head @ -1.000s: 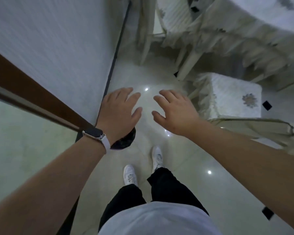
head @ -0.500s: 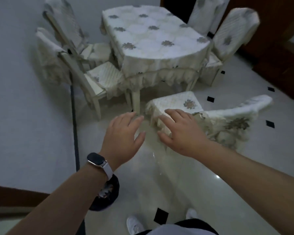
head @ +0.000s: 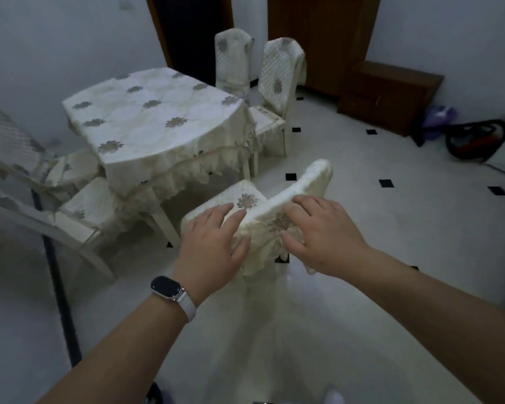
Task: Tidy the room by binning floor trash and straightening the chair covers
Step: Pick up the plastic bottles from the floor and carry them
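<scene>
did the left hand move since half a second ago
Yes. The left hand was just left of the nearest chair, clear of it; now it has come rightward and reaches that chair's back cover.

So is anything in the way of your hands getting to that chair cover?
Nothing I can see. The left hand and right hand are right at the bunched cover, fingers spread.

Chair cover [head: 263,238]: cream quilted cloth, grey flower motif, frilled hem. Hangs bunched and rumpled between left hand [head: 213,246] and right hand [head: 327,237]. Its top edge runs smooth and tilted beyond the right hand's fingers.
</scene>
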The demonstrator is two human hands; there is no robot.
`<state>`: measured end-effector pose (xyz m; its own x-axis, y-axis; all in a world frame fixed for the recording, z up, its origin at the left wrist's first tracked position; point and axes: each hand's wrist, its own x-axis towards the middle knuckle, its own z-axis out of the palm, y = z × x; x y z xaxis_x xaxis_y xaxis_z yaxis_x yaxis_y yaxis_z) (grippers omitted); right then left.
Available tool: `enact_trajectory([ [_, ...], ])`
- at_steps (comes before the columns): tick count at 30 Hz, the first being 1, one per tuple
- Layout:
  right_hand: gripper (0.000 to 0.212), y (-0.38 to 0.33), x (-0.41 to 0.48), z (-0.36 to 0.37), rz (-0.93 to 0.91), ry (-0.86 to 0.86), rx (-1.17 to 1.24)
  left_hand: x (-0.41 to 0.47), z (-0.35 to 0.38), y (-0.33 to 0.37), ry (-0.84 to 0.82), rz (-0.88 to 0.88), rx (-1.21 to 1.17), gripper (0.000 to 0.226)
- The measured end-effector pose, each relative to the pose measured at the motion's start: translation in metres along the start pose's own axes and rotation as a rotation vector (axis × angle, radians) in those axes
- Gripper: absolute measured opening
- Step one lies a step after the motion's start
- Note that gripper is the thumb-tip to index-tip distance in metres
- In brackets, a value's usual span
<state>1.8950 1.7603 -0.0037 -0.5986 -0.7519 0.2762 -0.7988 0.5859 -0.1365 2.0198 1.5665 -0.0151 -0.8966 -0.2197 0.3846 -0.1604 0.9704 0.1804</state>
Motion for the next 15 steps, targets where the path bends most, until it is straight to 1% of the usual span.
enact_trajectory([
  [3,0.053,0.062,-0.013,-0.013,0.051,0.038,-0.003,0.038,0.021,0.051,0.019,0.049,-0.016,0.047],
  [8,0.055,0.155,-0.033,-0.031,0.139,0.064,-0.020,0.093,0.056,0.124,-0.005,0.093,-0.024,0.045],
  [15,0.052,0.243,-0.051,-0.040,0.247,0.169,-0.001,0.158,0.086,0.194,-0.031,0.178,-0.057,0.048],
])
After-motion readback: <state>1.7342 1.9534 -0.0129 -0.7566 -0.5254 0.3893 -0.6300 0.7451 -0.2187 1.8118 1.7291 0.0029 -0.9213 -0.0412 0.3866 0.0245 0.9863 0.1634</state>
